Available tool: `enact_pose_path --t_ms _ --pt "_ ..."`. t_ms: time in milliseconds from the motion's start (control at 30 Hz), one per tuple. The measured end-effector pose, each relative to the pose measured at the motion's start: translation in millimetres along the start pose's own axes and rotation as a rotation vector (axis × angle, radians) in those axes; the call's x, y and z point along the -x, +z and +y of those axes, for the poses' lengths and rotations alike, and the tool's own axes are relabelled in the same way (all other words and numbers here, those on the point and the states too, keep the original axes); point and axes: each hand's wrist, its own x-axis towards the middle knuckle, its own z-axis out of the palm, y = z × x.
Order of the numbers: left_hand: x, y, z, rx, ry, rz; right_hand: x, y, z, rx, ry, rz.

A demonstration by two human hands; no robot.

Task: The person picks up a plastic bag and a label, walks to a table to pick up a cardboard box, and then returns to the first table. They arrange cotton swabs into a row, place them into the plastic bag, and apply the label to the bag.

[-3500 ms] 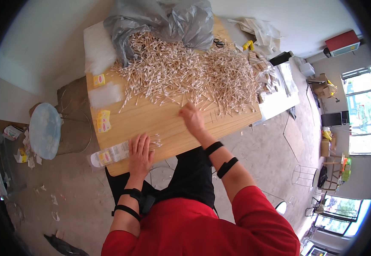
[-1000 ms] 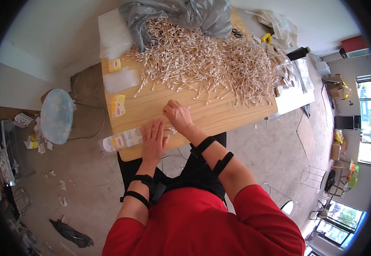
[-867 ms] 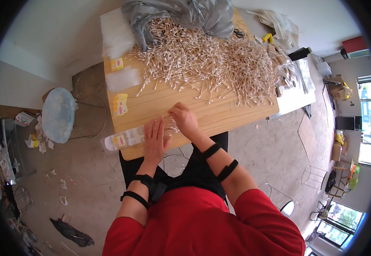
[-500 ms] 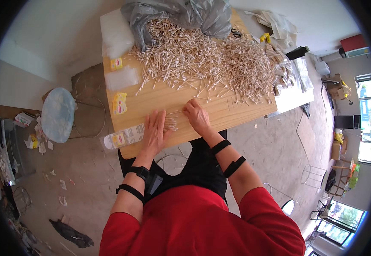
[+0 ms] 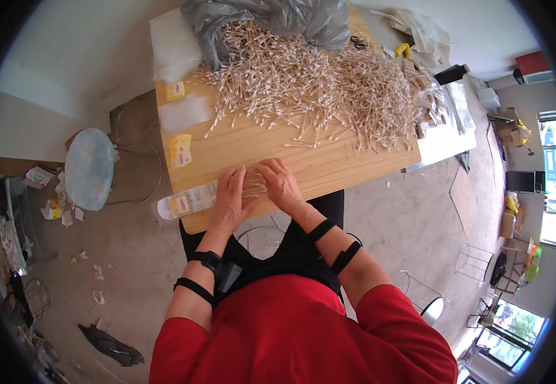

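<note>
Near the front edge of the wooden table (image 5: 329, 169), a small bunch of cotton swabs (image 5: 254, 184) lies between my two hands. My left hand (image 5: 228, 200) grips the end of a clear printed plastic bag (image 5: 193, 200), its thumb and fingers around the near end of the swabs. The bag stretches out flat to the left, with a yellow card (image 5: 179, 205) inside. Against the right end of the bunch, my right hand (image 5: 279, 185) has its fingers bent and pressed together on the swabs. Its fingertips are partly hidden.
A large heap of loose cotton swabs (image 5: 316, 89) covers the table's far part, below a grey plastic bag (image 5: 271, 22). Yellow cards (image 5: 180, 150) and clear bags (image 5: 185, 115) lie along the left edge. A round stool (image 5: 90, 169) stands left of the table.
My right hand has moved left and slightly nearer, from beside the swabs onto their right end. The bunch now looks tighter between the hands. My left hand stays on the bag.
</note>
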Motion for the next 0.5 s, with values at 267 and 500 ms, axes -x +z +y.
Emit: enact_pose_path --t_ms 267,500 --pt "-5 11 10 0.261 -0.277 0.402 5 11 -20 -0.317 0.353 0.363" --pt "-14 27 15 0.393 -0.310 0.505 6 47 -37 -0.481 0.404 0.433"
